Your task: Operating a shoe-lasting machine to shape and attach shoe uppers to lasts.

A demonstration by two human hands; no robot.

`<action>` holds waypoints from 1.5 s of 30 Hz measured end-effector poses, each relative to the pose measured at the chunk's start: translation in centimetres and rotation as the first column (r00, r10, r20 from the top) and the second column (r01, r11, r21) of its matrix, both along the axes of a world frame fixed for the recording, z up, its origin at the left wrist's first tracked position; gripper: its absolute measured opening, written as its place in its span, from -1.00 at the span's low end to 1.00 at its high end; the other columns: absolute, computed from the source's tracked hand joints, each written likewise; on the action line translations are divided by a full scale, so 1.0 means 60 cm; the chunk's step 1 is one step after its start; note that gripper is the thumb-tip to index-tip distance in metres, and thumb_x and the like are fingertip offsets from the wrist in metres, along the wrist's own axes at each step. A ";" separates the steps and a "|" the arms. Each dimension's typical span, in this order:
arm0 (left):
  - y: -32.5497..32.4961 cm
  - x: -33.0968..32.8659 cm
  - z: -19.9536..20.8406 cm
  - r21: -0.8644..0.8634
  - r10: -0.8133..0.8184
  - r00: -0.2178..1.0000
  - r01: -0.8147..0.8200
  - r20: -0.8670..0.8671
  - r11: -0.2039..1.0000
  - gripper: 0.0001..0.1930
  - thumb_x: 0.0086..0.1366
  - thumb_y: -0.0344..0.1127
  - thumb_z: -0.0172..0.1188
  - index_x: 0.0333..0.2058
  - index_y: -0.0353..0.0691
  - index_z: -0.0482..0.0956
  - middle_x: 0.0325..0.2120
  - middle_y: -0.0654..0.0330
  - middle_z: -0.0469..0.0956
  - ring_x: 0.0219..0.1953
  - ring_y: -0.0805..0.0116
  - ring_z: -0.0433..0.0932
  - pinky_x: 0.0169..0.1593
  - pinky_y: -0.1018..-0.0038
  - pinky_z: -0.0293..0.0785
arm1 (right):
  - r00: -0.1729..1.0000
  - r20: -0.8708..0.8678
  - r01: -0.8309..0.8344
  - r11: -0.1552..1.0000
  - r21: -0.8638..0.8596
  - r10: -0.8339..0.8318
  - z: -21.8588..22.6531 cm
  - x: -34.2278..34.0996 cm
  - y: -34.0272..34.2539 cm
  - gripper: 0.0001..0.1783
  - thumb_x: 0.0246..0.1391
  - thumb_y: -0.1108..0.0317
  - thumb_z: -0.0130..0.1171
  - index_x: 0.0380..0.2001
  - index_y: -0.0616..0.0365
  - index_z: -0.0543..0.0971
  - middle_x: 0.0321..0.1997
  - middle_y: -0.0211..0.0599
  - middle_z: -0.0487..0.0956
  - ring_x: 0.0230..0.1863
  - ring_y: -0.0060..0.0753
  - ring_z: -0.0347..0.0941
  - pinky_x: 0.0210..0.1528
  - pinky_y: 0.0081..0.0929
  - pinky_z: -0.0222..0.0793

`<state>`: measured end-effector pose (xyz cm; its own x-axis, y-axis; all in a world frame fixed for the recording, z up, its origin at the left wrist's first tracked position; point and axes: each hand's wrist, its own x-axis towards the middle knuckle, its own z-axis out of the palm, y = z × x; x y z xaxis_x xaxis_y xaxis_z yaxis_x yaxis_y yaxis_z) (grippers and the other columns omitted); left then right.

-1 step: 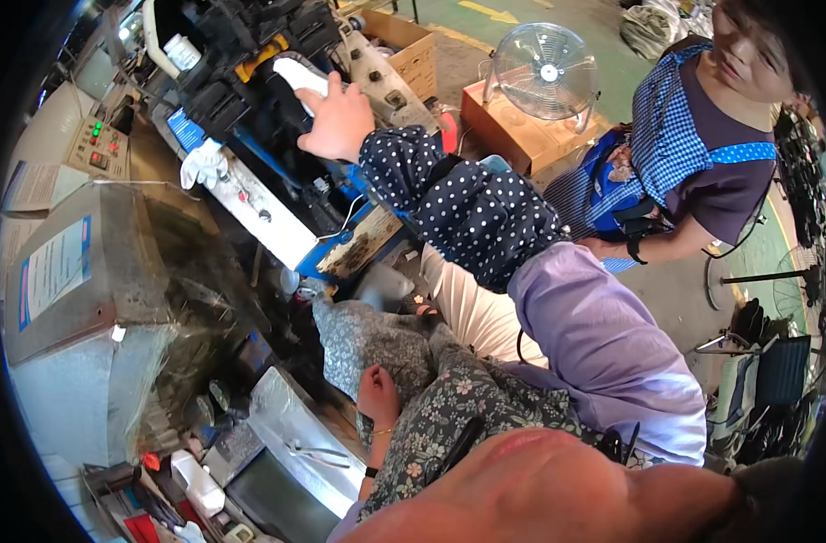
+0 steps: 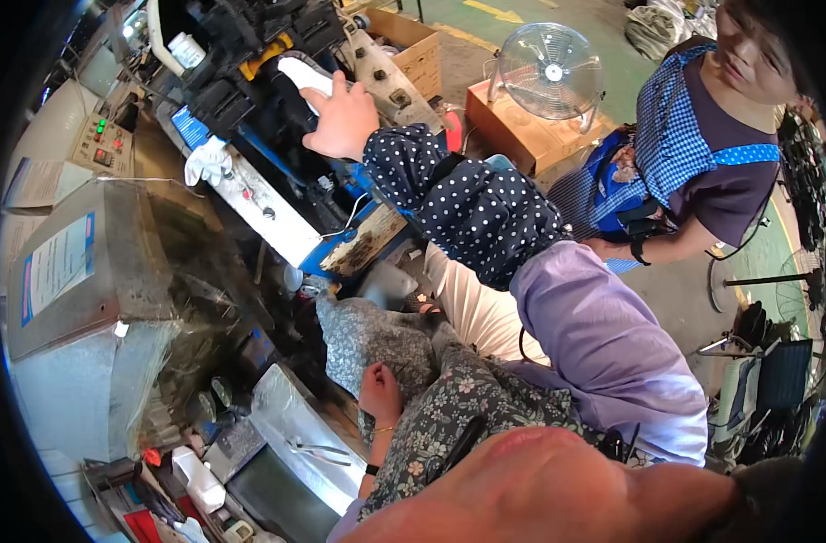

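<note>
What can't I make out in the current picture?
All in the head view:
- Right hand: palm-side grip on the white piece, hidden by the hand's back.
- Left hand: anything inside its curled fingers.
- Control panel: markings, too small.

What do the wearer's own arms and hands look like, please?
The right hand is bare; its arm wears a dark, white-dotted oversleeve, with a lavender sleeve above it. The left hand is bare too, with a thin gold-coloured bracelet and a dark band near the wrist.
</note>
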<state>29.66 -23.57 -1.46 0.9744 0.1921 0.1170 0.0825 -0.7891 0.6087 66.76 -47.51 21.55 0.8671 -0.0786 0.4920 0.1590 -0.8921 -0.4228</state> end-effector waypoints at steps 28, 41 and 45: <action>0.021 0.015 -0.114 -0.158 -0.311 0.901 0.275 -0.302 0.948 -0.76 0.28 -0.28 0.20 -0.11 -0.19 0.65 -0.43 0.12 0.64 -0.44 0.25 0.60 -0.33 0.33 0.52 | 0.993 -0.120 -0.014 0.998 0.062 0.021 0.018 -0.024 -0.002 -0.28 -0.25 0.07 0.26 0.14 -0.26 0.56 0.35 0.30 0.24 0.12 0.17 0.34 0.08 -0.17 0.34; -0.033 0.055 -0.169 -0.179 -0.677 0.563 0.691 -0.474 0.700 -0.68 0.30 -0.23 0.18 0.00 -0.16 0.60 -0.30 0.08 0.65 -0.30 0.16 0.63 -0.23 0.29 0.53 | 0.998 -0.056 -0.021 0.988 0.156 0.030 0.002 -0.024 -0.015 -0.26 -0.24 0.11 0.30 0.16 -0.16 0.55 0.42 0.29 0.16 0.23 0.22 0.24 0.20 -0.13 0.25; -0.035 0.062 -0.162 -0.180 -0.674 0.556 0.691 -0.486 0.700 -0.66 0.31 -0.21 0.17 0.03 -0.15 0.59 -0.26 0.07 0.65 -0.26 0.14 0.63 -0.20 0.28 0.54 | 1.000 -0.009 -0.011 0.987 0.159 0.013 0.005 -0.014 0.009 -0.27 -0.28 0.12 0.30 0.13 -0.17 0.56 0.41 0.31 0.16 0.25 0.26 0.23 0.20 -0.09 0.26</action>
<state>33.35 -25.64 -11.18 0.7286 -0.5500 -0.4082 -0.2186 -0.7515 0.6224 65.91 -46.99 21.82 0.8730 -0.1449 0.4656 0.1643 -0.8116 -0.5606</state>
